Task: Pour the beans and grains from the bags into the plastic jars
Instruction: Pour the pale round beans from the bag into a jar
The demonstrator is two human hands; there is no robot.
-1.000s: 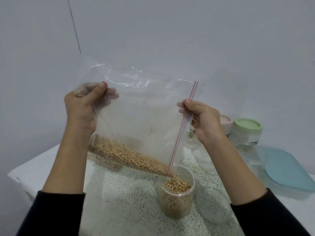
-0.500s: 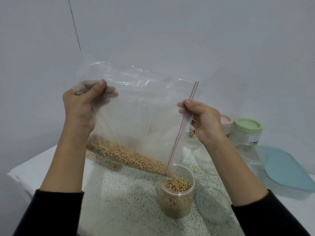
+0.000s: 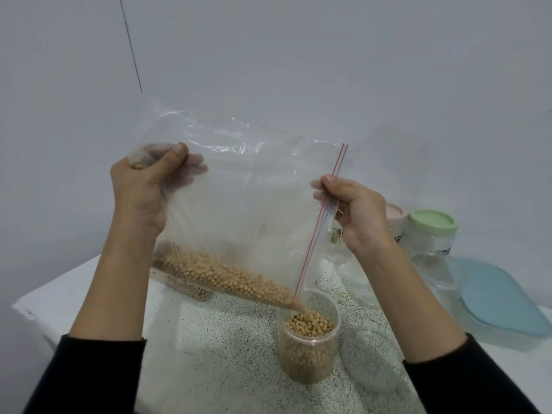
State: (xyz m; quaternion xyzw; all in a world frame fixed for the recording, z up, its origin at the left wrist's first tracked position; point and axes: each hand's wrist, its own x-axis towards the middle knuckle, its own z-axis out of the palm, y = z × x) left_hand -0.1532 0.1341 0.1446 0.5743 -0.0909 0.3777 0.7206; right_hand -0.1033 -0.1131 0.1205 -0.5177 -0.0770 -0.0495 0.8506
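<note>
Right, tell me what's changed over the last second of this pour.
Very little. The beans in the zip bag have slid toward its low corner over the open jar, and fewer remain in the bag. The left hand still grips the bag's closed end, the right hand still pinches the zip edge. The green-lidded jar and blue-lidded box haven't moved.

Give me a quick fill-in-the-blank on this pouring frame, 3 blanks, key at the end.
1. Both hands hold up a clear zip bag of tan ____.
2. The bag's lowest corner hangs over the open jar, which is ____ full of beans.
3. The closed jar behind the right hand has a ____ lid.

Missing words: beans; nearly; green
</note>
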